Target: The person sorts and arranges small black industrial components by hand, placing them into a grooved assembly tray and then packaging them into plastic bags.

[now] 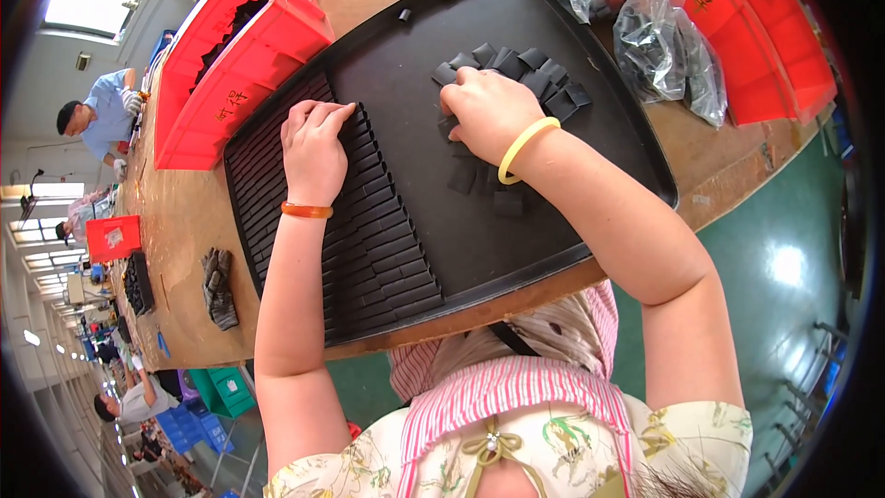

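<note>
A large black tray point(553, 249) lies before me on the table. Its left part holds tight, slanting rows of small black tube-like pieces point(373, 263). My left hand point(315, 152) rests over the upper end of these rows, fingers bent and drawn together; whatever is under the fingertips is hidden. Loose black pieces point(556, 83) are heaped in the tray's right half. At the heap's left side my right hand point(493, 115) is curled, thumb and forefinger closed around a black piece point(445, 125), mostly covered by the hand. A few more pieces lie below that hand.
A red bin point(194, 120) with black contents stands beyond the tray on the left. Clear bags of black parts point(659, 46) and more red bins point(728, 28) are at the right. Dark gloves point(218, 288) lie left of the tray. Co-workers point(106, 115) are farther left.
</note>
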Demonstrator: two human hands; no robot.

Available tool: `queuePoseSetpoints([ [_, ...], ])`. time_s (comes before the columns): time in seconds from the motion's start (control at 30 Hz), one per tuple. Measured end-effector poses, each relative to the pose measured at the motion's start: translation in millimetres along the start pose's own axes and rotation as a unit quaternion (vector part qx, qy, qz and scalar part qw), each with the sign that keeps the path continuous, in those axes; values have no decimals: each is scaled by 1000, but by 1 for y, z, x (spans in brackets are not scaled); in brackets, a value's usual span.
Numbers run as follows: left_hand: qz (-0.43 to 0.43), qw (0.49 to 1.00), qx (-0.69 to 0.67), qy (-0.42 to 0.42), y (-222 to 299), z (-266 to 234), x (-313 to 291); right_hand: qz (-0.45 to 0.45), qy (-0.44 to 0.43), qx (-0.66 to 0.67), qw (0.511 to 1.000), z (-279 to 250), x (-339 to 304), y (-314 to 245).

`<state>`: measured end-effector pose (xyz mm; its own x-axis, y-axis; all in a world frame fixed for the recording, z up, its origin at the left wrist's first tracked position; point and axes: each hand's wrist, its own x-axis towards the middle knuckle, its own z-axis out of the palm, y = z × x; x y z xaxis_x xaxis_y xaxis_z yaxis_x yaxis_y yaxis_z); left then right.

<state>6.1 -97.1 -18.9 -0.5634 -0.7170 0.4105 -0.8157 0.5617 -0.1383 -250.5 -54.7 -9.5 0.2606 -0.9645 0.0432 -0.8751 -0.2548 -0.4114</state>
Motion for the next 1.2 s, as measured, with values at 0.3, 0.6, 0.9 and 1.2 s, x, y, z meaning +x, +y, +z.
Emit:
queuePoseSetpoints([
  [0.3,-54,985,-157,51,28,-26,-2,10,23,150,988,-3,2,-2],
  [0.6,-9,984,-155,85,90,-47,-8,-99,51,408,906,13,4,-10],
  [0.9,-69,966,-245,40,95,-30,-15,-81,48,290,952,9,4,-4],
  [1.2,-68,969,-226,74,98,-28,-15,15,119,-2,993,2,5,19],
])
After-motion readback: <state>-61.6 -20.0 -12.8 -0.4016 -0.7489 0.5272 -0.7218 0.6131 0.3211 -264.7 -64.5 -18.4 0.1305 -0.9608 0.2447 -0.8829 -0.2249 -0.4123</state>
